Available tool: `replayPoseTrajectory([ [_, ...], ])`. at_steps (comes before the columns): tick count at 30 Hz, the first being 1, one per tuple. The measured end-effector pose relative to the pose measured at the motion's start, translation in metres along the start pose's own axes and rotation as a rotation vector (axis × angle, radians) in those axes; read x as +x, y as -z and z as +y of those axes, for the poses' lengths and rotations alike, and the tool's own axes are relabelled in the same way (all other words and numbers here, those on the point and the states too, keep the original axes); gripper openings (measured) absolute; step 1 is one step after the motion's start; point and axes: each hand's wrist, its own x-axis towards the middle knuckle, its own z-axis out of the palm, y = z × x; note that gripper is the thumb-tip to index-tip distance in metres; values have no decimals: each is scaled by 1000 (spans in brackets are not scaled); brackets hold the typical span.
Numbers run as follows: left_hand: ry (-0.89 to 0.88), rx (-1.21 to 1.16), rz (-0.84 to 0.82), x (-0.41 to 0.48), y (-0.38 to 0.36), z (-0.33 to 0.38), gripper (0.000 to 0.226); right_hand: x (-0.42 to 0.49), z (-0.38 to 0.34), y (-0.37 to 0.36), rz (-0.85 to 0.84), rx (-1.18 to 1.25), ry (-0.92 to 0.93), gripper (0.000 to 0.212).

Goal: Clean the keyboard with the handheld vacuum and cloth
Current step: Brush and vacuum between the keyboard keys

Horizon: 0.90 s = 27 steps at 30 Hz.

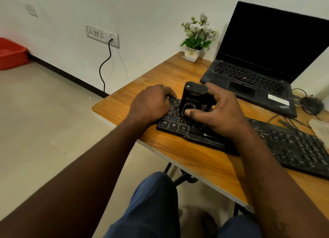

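keyboard (293, 148): black, dusty, with white legends and a green glow between the left keys. It lies slantwise on the table (187, 155), from frame centre to the right edge.
handheld vacuum (194, 95): small black block. We see it upright on the keyboard's left keys, at centre.
right hand (222, 113): wrapped round the vacuum, thumb on its front.
left hand (151, 104): on the keyboard's left end, fingers curled over the far edge.
around: open dark laptop (267, 59) upper right, flower pot (192, 55) beside it, mouse (312, 105) with cables at right.
blocking: the right hand and forearm hide the keyboard's middle from us.
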Motion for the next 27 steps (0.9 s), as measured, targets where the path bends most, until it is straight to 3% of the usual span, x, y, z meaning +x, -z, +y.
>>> replayPoseTrajectory([
  [3,0,4,13,-1,0,0,26,-7,-4,0,-207,84,30,41],
  [8,8,9,5,-2,1,3,32,2,2,-3,81,-113,35,42],
  [12,-4,14,0,-3,2,2,21,-3,-1,-1,-213,69,59,35],
  [13,-7,19,0,-3,2,3,19,-3,-1,-3,-214,61,69,35],
  [17,3,37,32,-3,1,4,26,4,1,-8,46,-50,59,45],
  [21,-11,10,-7,-5,4,2,13,-2,-4,-7,-194,72,76,43],
  [25,33,10,10,-3,4,5,17,5,-3,-15,13,-53,88,48],
  [27,45,-5,6,-3,4,4,21,6,-4,-16,16,-75,96,44],
])
